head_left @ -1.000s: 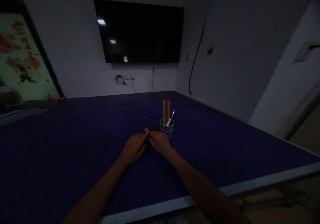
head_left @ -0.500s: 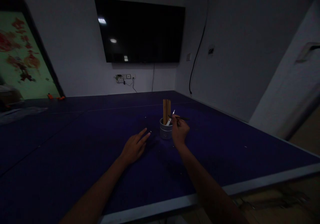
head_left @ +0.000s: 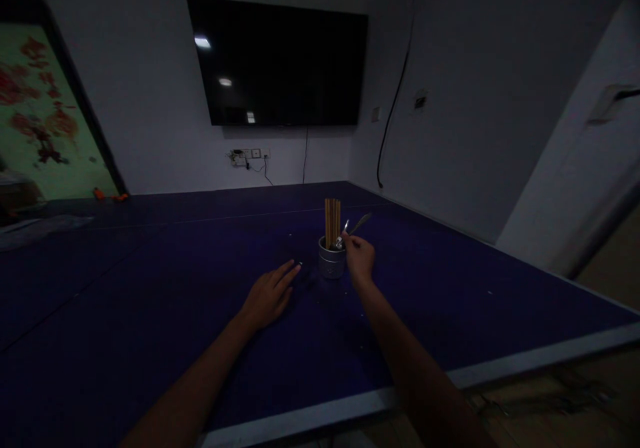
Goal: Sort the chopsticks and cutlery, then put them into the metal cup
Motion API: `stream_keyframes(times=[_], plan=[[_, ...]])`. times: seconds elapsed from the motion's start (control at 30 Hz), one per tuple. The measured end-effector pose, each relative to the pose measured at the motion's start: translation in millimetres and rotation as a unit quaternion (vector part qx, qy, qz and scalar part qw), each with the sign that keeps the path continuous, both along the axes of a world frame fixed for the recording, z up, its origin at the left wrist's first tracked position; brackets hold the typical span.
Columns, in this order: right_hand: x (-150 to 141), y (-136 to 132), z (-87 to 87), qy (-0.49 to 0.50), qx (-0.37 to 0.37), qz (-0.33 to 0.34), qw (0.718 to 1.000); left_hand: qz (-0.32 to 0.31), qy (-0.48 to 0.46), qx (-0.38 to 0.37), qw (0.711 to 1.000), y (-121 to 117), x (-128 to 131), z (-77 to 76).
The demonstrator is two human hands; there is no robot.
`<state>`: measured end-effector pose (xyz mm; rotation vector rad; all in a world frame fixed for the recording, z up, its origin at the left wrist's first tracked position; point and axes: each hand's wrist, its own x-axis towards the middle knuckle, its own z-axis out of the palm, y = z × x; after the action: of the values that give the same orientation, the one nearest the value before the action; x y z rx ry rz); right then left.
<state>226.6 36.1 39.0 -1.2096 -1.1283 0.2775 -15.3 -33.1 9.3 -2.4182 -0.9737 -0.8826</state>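
Note:
A grey cylindrical cup (head_left: 331,265) stands upright on the dark blue tabletop (head_left: 190,368), with several wooden chopsticks (head_left: 333,221) upright in it. Beside the chopsticks, a shiny metal utensil (head_left: 347,225) leans out of the cup. My right hand (head_left: 361,259) is at the cup's right rim, fingers pinched on a metal spoon (head_left: 361,221). The spoon slants, its handle pointing up and right and its lower end at the cup's mouth, partly hidden by my fingers. My left hand (head_left: 269,295) lies palm down on the table left of the cup, fingers stretched out and holding nothing.
Small white specks lie about the table, one near my left fingertips. A clear plastic sheet (head_left: 45,231) and orange items (head_left: 110,195) are at the far left. A television (head_left: 280,61) hangs on the wall above sockets (head_left: 250,155). The table's pale edge (head_left: 540,361) runs along the near side.
The spoon has turned from nearly level to slanting, its lower end now down at the cup's mouth. My right hand has shifted slightly; my left hand stays in place.

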Motion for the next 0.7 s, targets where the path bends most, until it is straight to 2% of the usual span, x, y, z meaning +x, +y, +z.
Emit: stream_keyframes(times=[0.1,0.43,0.6,0.7], plan=[[1.8,3.1,-5.0,-0.025,-0.026,-0.023,0.999,-0.002,0.002,-0.002,1.000,0.0,0.1,0.4],[4.0,8.8,-10.2,-0.028,-0.033,-0.062,0.997,-0.001,0.010,-0.012,1.000,0.3,0.1,-0.1],[3.7,6.5,-7.8,-0.005,-0.029,-0.027,0.999,0.000,0.006,-0.014,1.000,-1.2,0.5,0.8],[4.2,4.4,-7.3,-0.010,-0.031,-0.031,0.999,0.001,0.006,-0.019,1.000,-1.3,0.5,1.1]])
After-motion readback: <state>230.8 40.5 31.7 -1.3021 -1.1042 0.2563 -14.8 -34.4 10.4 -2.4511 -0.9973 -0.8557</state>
